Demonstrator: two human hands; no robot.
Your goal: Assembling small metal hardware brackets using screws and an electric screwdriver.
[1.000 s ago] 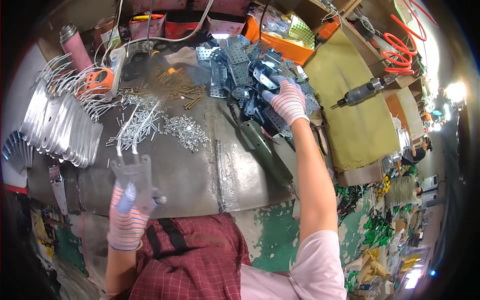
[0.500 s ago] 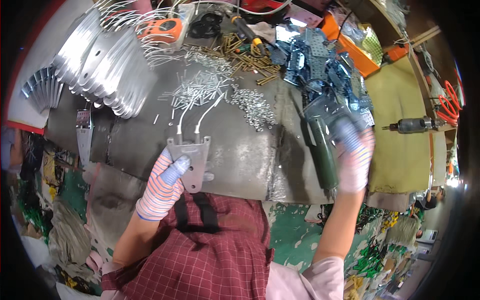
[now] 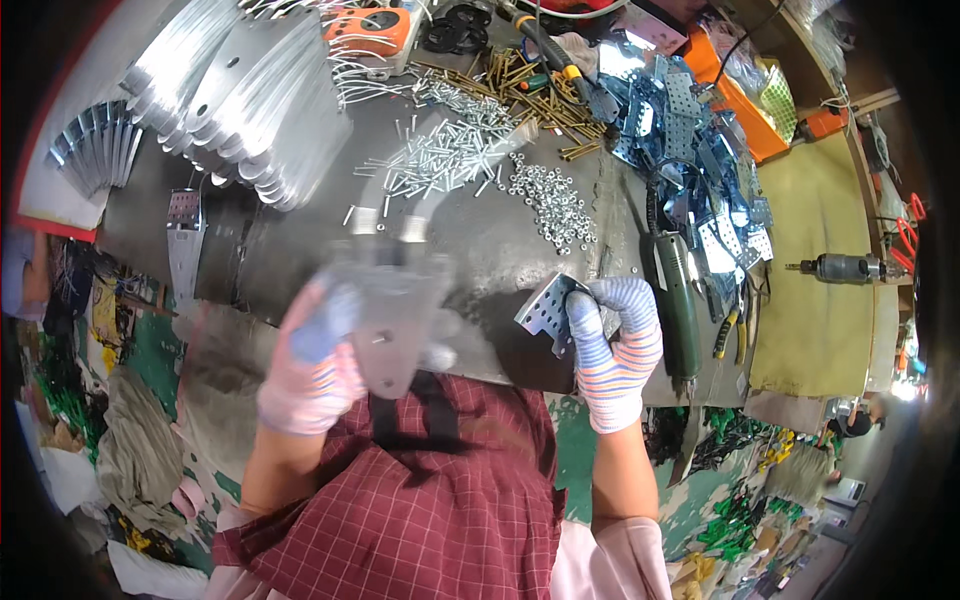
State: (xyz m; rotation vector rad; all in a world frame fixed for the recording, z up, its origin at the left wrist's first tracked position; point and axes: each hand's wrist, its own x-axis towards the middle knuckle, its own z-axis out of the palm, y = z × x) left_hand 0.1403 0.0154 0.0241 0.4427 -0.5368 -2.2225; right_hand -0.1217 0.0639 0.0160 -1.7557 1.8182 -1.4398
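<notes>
My left hand [image 3: 312, 365], in a striped glove, grips a flat tapered metal plate [image 3: 392, 335], smeared by motion. Two white wires [image 3: 414, 229] rise from its wide far end. To the right, my right hand [image 3: 618, 355], gloved alike, pinches a small bent metal bracket [image 3: 548, 312] full of holes between thumb and fingers. The bracket is held above the dark bench [image 3: 480, 270], apart from the plate. Beyond them lie loose screws [image 3: 440, 158] and a patch of small nuts [image 3: 556, 204].
A green power tool [image 3: 678, 305] lies right of my right hand, with pliers [image 3: 727, 335] beside it. Behind it is a heap of perforated brackets [image 3: 670, 125]. Stacked metal plates [image 3: 240, 110] with wires fill the back left. A grey air tool [image 3: 845, 268] rests at the far right.
My right hand has come back from the bracket heap toward the middle, now with a bracket in it. My left hand has shifted slightly right with the plate. The whole view has turned slightly.
</notes>
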